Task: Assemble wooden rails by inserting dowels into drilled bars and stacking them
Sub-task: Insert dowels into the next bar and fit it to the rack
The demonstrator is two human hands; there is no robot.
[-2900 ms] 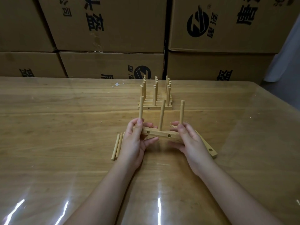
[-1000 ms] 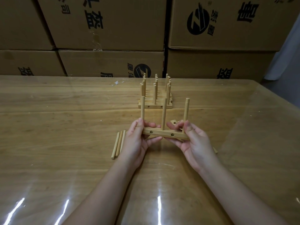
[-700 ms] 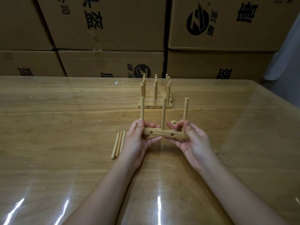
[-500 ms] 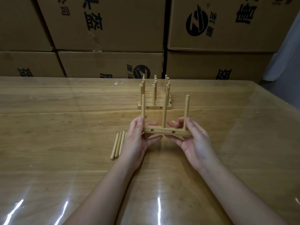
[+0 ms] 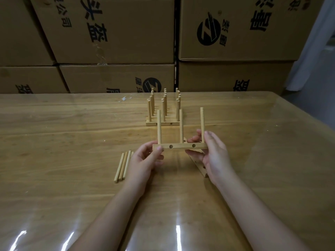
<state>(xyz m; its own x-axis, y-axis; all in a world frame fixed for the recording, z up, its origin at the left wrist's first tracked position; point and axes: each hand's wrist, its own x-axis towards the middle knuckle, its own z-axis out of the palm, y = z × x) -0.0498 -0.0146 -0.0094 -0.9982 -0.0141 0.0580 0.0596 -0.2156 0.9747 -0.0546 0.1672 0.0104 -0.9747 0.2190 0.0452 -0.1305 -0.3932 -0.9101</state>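
Observation:
A wooden rail, a drilled bar with three upright dowels, is held level above the table. My left hand pinches its left end and my right hand grips its right end. Two side holes face me. Beyond it on the table stands a stack of finished rails, several rows of dowels pointing up. Three loose dowels lie to the left of my left hand. Another drilled bar lies on the table under my right hand, mostly hidden.
The wooden table has a glossy clear cover. Large cardboard boxes are stacked along the far edge. A pale curtain hangs at the right.
Both hands have lifted the rail and levelled it, carrying it slightly away from me toward the finished stack. The bar beneath my right hand has come partly into view.

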